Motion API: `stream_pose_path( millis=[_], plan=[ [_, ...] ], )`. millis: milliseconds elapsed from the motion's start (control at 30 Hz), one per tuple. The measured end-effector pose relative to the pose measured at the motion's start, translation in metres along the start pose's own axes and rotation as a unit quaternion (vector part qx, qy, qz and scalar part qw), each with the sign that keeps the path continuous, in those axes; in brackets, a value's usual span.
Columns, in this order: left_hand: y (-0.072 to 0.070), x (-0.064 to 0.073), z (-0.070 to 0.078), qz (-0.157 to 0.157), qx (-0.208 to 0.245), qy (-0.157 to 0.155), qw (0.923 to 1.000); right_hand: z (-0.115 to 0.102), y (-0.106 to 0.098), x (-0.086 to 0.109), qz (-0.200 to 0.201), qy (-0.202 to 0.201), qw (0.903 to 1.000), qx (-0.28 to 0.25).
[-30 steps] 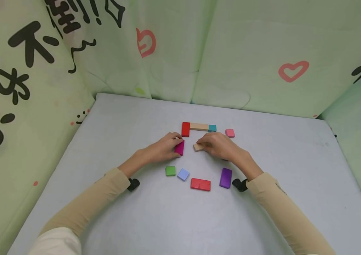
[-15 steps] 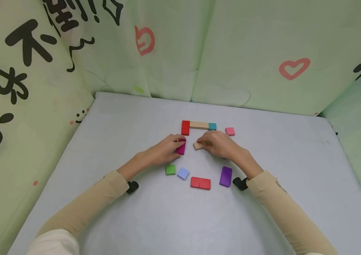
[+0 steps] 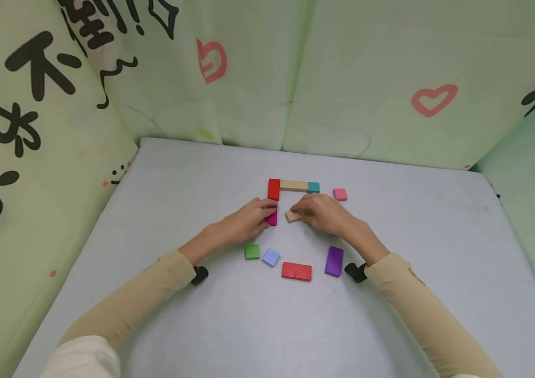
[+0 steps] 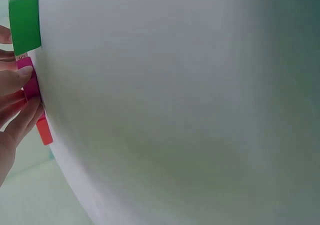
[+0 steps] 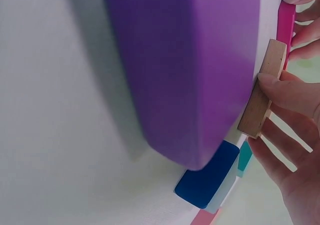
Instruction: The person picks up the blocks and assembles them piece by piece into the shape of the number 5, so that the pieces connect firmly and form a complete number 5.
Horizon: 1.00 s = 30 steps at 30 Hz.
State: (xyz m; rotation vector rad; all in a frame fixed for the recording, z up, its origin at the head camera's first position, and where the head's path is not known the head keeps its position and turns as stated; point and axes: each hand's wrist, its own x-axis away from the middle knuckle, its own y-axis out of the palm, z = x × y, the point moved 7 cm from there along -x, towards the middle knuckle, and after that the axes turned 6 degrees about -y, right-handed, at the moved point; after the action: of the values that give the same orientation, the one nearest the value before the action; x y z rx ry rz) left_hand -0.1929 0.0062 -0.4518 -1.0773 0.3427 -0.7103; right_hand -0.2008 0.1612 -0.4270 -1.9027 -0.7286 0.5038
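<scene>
My left hand (image 3: 247,220) pinches a magenta block (image 3: 272,217) between thumb and fingers, just in front of a red block (image 3: 274,189). A plain wooden block (image 5: 261,100) is held by my right hand (image 3: 326,214), thumb on one side and fingers on the other. Its left end points toward the magenta block, with a gap between them in the head view. Behind both hands, a longer wooden block (image 3: 294,186) lies in a row between the red block and a teal block (image 3: 313,187). My fingers cover part of both held blocks.
Nearer me lie a green block (image 3: 251,252), a light blue block (image 3: 271,257), a second red block (image 3: 296,271) and a purple block (image 3: 334,261). A pink block (image 3: 340,194) sits back right. The right wrist view shows a dark blue block (image 5: 207,177), hidden in the head view.
My left hand has slid the magenta block a little to the right and slightly away from me, under the red block's near end. The right hand and its wooden block stay almost still.
</scene>
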Motion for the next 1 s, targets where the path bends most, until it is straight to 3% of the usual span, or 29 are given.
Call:
stream_pose_path(
  millis=[400, 633, 667, 1000],
  plan=[
    [-0.005, -0.005, -0.001, -0.005, 0.007, -0.020, 0.9998, -0.002, -0.001, 0.000, 0.001, -0.007, 1.0000, -0.005],
    [0.000, -0.011, -0.009, -0.012, 0.018, -0.028, 0.9994, -0.003, -0.002, 0.000, 0.001, -0.010, 0.9999, -0.007],
    [-0.005, -0.009, -0.004, -0.018, 0.018, -0.037, 0.9990, -0.003, -0.001, 0.000, 0.001, -0.009, 0.9999, -0.007],
    [-0.003, -0.014, -0.006, -0.025, 0.013, -0.047, 0.9985, -0.002, -0.002, 0.001, 0.001, -0.009, 1.0000, -0.003]
  ],
)
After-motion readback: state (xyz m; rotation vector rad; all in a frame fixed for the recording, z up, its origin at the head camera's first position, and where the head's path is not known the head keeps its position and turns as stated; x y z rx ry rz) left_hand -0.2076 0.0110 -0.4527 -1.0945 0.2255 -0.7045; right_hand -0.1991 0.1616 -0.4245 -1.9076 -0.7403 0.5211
